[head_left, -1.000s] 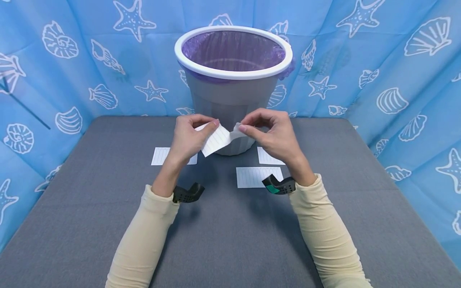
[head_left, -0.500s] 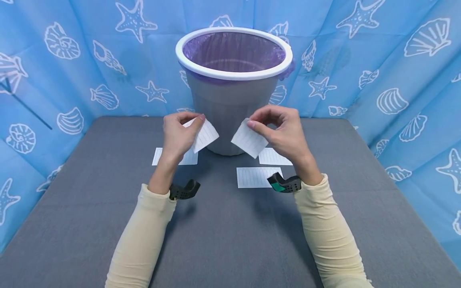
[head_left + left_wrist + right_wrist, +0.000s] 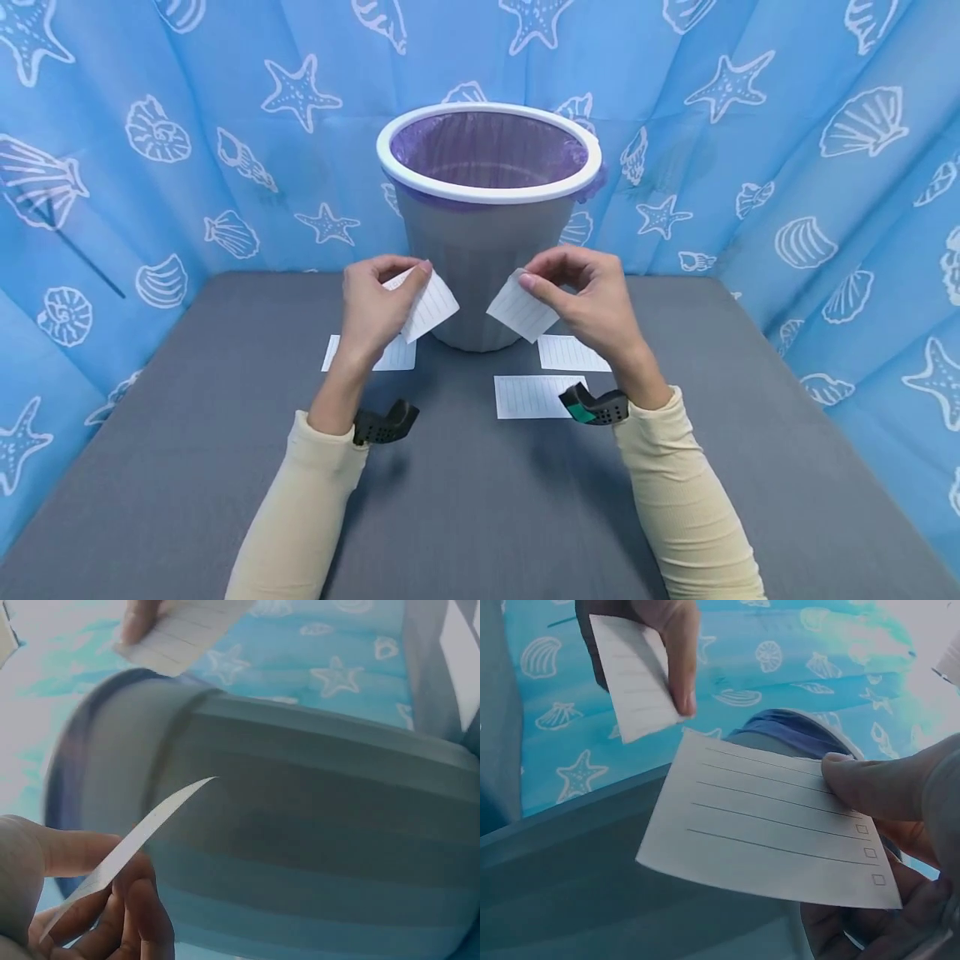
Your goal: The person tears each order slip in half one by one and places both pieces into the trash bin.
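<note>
Now both hands raised before bin; left hand pinches paper half; right hand pinches other half.

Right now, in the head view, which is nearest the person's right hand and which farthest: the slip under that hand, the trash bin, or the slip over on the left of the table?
From the right hand:
1. Right slip, on the table just below the hand.
2. Trash bin, behind and left, at mid-table.
3. Left slip, across the table, partly under the left hand.
</note>
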Demonstrator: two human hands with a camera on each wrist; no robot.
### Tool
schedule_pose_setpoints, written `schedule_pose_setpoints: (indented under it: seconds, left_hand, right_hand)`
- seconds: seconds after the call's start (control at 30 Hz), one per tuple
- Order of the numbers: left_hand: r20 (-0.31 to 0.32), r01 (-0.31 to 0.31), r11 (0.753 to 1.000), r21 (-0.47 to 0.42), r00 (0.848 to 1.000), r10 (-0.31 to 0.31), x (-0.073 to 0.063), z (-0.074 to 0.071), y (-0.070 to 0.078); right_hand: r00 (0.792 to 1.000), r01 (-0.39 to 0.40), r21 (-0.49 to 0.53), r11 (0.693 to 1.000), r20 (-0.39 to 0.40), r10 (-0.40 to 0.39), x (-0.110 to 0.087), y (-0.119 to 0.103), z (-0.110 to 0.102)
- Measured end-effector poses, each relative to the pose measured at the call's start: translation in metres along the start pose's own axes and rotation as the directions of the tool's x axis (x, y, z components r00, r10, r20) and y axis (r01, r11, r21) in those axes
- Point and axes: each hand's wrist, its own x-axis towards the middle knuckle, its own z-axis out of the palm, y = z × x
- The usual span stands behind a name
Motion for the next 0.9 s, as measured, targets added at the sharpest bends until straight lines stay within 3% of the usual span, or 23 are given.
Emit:
schedule_pose_setpoints:
  seconds: [0.23, 0.33, 0.5, 0.6, 0.7, 0.8, 0.9]
  left_hand:
    - [-0.007, -0.031, 0.993, -0.116, 0.999, 0.031, 0.008, -0.01, 0.026]
    - [-0.024, -0.065, 0.987, -0.144, 0.998, 0.062, 0.024, -0.016, 0.047]
    - [-0.071, -0.108, 0.982, -0.154, 0.993, 0.098, 0.063, -0.019, 0.088]
    - [-0.065, -0.072, 0.986, -0.151, 0.996, 0.063, 0.089, -0.015, 0.104]
    - [-0.044, -0.007, 0.989, -0.151, 0.999, 0.0, 0.114, -0.008, 0.111]
    - [-0.04, 0.071, 0.979, -0.193, 0.996, -0.08, 0.135, 0.004, 0.109]
    - [-0.041, 0.124, 0.962, -0.243, 0.99, -0.138, 0.149, 0.017, 0.1]
  right_hand:
    - [0.995, -0.019, 0.092, 0.996, -0.1, 0.028, 0.012, -0.005, -0.019]
    - [0.988, 0.022, 0.149, 0.989, -0.153, 0.001, 0.03, -0.016, -0.03]
    - [0.972, 0.071, 0.197, 0.978, -0.233, -0.024, 0.073, -0.044, -0.047]
    - [0.962, 0.064, 0.201, 0.977, -0.274, -0.007, 0.1, -0.059, -0.054]
    - [0.954, 0.025, 0.181, 0.983, -0.298, 0.031, 0.127, -0.064, -0.057]
    - [0.948, -0.047, 0.15, 0.988, -0.303, 0.091, 0.15, -0.054, -0.054]
    - [0.94, -0.145, 0.112, 0.983, -0.293, 0.172, 0.162, -0.033, -0.045]
